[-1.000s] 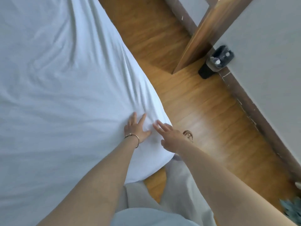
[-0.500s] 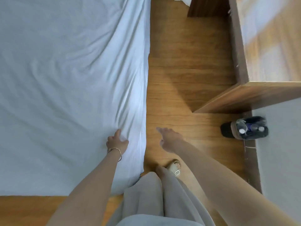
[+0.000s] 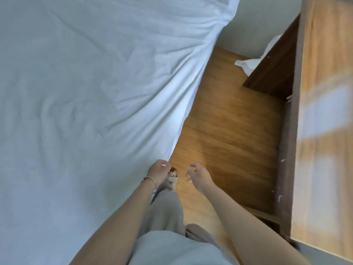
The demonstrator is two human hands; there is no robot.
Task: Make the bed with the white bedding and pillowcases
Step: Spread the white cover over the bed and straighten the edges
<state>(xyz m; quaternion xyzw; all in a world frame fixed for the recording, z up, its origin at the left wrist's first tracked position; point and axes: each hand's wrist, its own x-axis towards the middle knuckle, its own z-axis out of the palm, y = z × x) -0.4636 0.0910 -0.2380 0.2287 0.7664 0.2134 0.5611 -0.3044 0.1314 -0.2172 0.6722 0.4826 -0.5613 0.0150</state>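
white sheet, honey-brown plank floor, dark-edged wooden desk, grey trousers

bed sheet left, floor in the middle, wooden cabinet right, pillow behind it

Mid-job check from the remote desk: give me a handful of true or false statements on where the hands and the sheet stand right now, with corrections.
1. The left hand grips the edge of the white sheet. True.
2. The right hand also holds the sheet. False: it hangs over the wooden floor, fingers loosely curled, holding nothing.
3. A bracelet sits on the left wrist. True.
4. The sheet lies perfectly smooth. False: creases fan across it toward the far corner.
5. White fabric lies on the floor beside the wooden furniture. True.
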